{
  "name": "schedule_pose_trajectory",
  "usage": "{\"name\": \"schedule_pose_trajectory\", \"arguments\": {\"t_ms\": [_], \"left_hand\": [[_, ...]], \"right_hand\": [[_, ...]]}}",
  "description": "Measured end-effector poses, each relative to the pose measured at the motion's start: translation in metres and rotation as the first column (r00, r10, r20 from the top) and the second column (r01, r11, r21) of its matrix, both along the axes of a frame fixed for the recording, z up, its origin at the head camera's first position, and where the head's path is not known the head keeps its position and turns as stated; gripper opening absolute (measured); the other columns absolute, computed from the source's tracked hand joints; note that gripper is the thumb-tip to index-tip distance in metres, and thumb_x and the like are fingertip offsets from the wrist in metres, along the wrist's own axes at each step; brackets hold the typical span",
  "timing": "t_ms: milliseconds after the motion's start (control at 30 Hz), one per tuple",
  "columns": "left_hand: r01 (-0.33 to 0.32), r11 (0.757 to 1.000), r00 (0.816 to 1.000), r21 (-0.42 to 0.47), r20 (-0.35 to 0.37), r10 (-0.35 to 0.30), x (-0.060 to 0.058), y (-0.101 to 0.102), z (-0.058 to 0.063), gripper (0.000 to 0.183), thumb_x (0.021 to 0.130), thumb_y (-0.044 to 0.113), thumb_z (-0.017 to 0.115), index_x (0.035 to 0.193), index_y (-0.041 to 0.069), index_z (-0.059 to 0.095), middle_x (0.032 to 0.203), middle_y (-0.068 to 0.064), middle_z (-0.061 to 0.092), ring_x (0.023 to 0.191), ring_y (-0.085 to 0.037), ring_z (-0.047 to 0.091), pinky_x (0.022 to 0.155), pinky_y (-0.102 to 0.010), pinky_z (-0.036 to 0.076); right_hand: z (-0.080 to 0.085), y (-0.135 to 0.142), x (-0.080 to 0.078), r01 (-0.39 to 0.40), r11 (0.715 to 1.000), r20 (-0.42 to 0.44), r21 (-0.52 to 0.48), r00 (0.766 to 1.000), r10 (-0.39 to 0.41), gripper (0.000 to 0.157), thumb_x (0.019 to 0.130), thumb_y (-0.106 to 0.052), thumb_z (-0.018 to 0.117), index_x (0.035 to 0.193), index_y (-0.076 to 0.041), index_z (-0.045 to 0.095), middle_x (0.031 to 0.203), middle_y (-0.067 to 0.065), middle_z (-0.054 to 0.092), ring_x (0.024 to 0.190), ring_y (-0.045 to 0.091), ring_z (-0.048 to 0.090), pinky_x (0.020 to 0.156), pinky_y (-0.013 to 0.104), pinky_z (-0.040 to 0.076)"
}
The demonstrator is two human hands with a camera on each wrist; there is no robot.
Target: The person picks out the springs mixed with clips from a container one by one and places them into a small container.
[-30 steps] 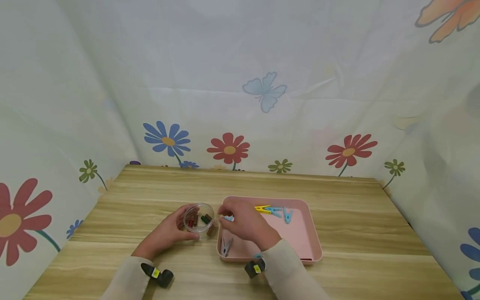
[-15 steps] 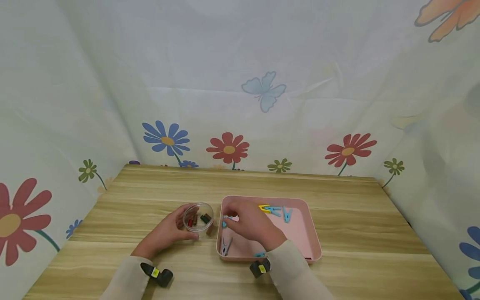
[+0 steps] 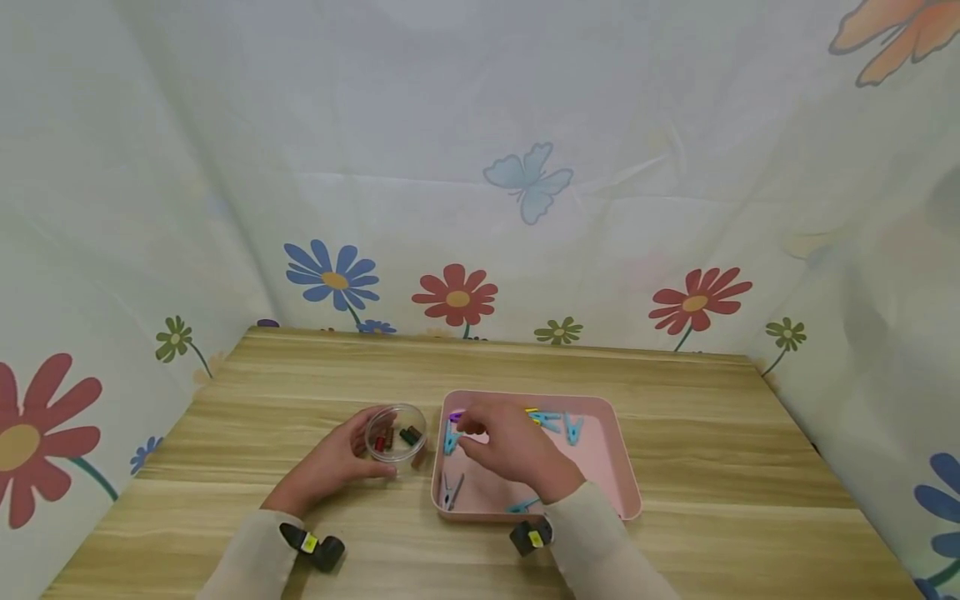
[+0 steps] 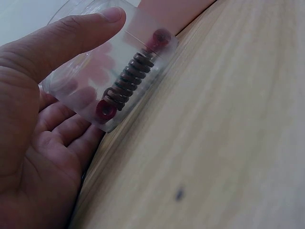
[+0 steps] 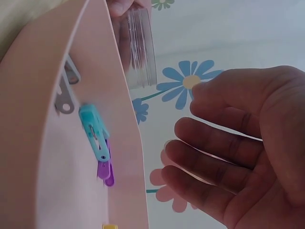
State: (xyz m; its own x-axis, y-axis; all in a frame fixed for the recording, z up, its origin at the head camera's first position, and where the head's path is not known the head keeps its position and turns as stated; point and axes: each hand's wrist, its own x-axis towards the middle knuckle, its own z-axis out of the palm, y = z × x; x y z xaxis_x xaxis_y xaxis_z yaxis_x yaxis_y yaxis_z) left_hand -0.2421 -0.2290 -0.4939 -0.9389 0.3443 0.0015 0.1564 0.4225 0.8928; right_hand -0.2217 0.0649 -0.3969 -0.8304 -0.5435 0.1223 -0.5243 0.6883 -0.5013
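My left hand [image 3: 337,460] grips a clear plastic jar [image 3: 422,430] on the table, thumb on one side and fingers round the other. Through its wall the left wrist view shows a brown coil spring [image 4: 126,81] and red ones; the head view adds green springs [image 3: 409,436]. Above the left part of a pink tray [image 3: 600,471] hovers my right hand [image 3: 517,446], fingers loosely bent, nothing in them. Below its fingertips lie a light blue clothespin [image 3: 452,438] and a purple clothespin [image 5: 106,174], overlapping in the right wrist view.
Also in the tray are a grey clothespin [image 3: 452,493] at the front left, a blue one [image 3: 522,506] by the front wall, and blue [image 3: 573,431] and yellow [image 3: 532,412] ones at the back. The tray's raised wall stands just right of the jar. Flowered cloth [image 3: 600,250] hangs behind the table.
My right hand has drawn back to the right, away from the jar and over the tray, uncovering the light blue and purple clothespins. My left hand and the jar stay in place.
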Motion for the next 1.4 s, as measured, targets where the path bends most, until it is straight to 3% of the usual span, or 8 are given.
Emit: {"name": "schedule_pose_trajectory", "arguments": {"t_ms": [967,1400], "left_hand": [[-0.001,1.000,1.000,-0.009,-0.007,0.001,0.000,0.000,0.000,0.085,0.071,0.035,0.086,0.142,0.025,0.040,0.149,-0.003,0.046,0.142,-0.027,0.037,0.117,-0.053,0.025],[-0.002,1.000,1.000,-0.010,-0.010,0.001,0.000,0.000,0.000,0.085,0.071,0.034,0.086,0.142,0.025,0.040,0.149,-0.004,0.046,0.142,-0.028,0.038,0.116,-0.054,0.026]], "right_hand": [[-0.002,0.036,0.005,0.056,0.998,-0.008,0.041,0.998,-0.056,0.017,0.091,-0.027,0.067,0.101,-0.014,0.071,0.097,-0.005,0.069,0.089,0.013,0.062,0.082,0.031,0.055],[-0.002,0.048,0.006,0.071,0.994,-0.035,0.084,0.997,-0.068,0.015,0.091,-0.029,0.067,0.098,-0.017,0.072,0.088,-0.010,0.066,0.080,0.008,0.059,0.071,0.024,0.052]]}}
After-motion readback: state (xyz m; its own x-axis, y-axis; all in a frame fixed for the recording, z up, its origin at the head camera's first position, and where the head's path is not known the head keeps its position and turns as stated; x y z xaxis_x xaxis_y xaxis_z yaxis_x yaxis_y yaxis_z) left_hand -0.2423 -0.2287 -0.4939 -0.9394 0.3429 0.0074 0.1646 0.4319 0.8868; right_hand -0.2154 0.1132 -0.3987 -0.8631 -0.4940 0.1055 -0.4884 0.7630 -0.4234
